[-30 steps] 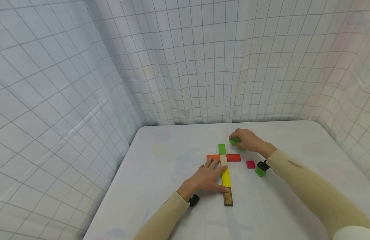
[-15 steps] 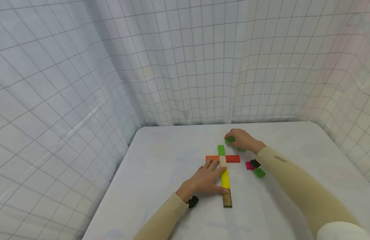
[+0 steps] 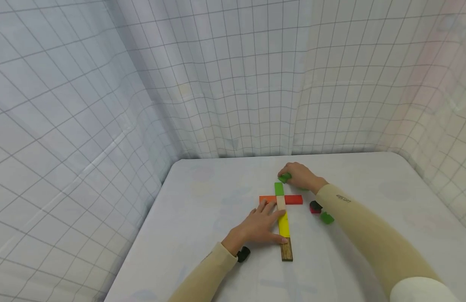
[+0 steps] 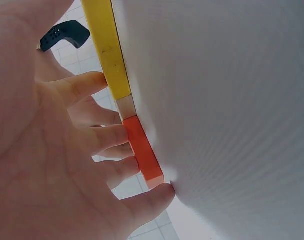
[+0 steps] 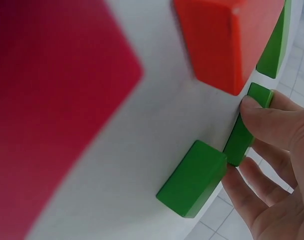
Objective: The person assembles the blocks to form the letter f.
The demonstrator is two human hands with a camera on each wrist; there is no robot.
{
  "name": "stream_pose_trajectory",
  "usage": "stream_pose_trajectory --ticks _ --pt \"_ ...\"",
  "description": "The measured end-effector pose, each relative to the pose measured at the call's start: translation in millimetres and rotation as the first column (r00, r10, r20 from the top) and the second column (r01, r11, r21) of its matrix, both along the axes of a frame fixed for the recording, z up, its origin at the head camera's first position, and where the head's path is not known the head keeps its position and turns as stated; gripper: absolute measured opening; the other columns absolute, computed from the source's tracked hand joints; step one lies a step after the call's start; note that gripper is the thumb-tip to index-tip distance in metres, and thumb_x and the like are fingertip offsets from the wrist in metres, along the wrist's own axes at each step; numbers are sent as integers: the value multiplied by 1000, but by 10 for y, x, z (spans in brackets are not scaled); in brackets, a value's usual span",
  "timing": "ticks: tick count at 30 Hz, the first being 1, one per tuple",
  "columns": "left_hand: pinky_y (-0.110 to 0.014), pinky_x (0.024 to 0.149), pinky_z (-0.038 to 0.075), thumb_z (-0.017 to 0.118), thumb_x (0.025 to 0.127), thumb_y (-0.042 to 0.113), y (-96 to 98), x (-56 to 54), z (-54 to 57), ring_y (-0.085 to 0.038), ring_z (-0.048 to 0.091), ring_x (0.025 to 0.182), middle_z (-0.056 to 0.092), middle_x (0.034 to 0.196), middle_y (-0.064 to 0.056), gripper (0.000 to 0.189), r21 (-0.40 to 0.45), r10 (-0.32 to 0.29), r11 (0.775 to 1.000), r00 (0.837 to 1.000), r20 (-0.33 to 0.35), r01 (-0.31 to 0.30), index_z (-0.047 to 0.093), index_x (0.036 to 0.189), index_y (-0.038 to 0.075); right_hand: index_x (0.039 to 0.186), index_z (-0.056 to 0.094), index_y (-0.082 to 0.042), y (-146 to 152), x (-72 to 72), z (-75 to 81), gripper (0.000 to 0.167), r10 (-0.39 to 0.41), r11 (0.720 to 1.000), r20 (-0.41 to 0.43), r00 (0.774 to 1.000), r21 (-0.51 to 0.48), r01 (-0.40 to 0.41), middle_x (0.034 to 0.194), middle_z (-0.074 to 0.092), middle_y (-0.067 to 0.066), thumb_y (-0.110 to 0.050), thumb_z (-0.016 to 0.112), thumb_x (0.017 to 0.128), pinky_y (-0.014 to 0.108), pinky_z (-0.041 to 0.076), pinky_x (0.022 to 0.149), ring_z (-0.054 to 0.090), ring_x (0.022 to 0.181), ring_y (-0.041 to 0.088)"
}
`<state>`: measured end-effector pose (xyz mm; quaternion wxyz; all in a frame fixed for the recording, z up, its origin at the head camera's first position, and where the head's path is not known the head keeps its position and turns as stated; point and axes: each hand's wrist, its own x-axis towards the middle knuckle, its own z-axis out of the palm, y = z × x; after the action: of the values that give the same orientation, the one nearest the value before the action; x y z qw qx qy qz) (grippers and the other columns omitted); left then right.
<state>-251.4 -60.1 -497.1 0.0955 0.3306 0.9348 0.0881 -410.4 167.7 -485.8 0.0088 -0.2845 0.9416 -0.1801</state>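
Observation:
Flat coloured blocks form a cross on the table. A green block tops it, with an orange block left and a red block right of a pale wooden block; a yellow block and a brown block run below. With spread fingers, my left hand rests against the cross's left side, touching the orange and yellow blocks. My right hand pinches a loose green block between thumb and fingers, just beyond the cross's top end.
Near the right hand lies another green block, mostly hidden in the head view. Under the right forearm are a magenta block, partly covered by the wrist camera, and a green block. Gridded white curtains surround the white table.
My right hand has moved left with the green block, closer to the top of the cross. The left hand stays put.

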Motion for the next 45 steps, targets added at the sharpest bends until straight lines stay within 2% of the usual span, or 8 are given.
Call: stream_pose_trajectory --ticks 7,11,17,27,45 --pt "-57 112 31 59 84 76 -11 -12 -28 -32 10 152 15 166 -2 89 -3 -3 1000 1000 -9 3 31 158 36 118 76 -15 -40 -10 3 36 29 999 -22 999 -14 -29 119 67 9 4 73 88 51 46 101 60 112 32" --pt "-58 112 31 60 84 75 -16 -4 -8 -33 10 152 15 167 -3 89 2 -5 1000 1000 -1 5 31 158 35 118 77 -13 -66 -19 -7 34 40 999 -20 999 -35 -40 118 68 8 3 72 88 51 47 100 61 112 31" --pt "-59 112 31 61 84 75 -7 15 26 -34 11 152 16 166 -4 89 -4 -11 1000 1000 -4 11 32 158 34 118 77 -15 -78 -37 -37 33 22 999 -12 1000 -32 -23 117 69 7 0 73 89 51 47 101 61 112 29" --pt "-58 112 31 60 85 74 -10 13 34 -34 11 152 16 166 -5 89 -20 -14 1000 1000 -18 14 31 158 33 115 78 -14 -79 -35 -26 31 35 998 -11 999 -59 -36 117 69 8 0 73 88 53 47 99 61 111 31" --pt "-57 113 31 60 84 75 -13 17 21 -33 11 152 15 166 -4 89 -19 -9 1000 1000 -13 9 31 158 34 120 76 -15 -84 -23 -47 37 10 999 22 1000 -53 -9 121 66 9 -1 75 86 52 46 100 59 112 30"
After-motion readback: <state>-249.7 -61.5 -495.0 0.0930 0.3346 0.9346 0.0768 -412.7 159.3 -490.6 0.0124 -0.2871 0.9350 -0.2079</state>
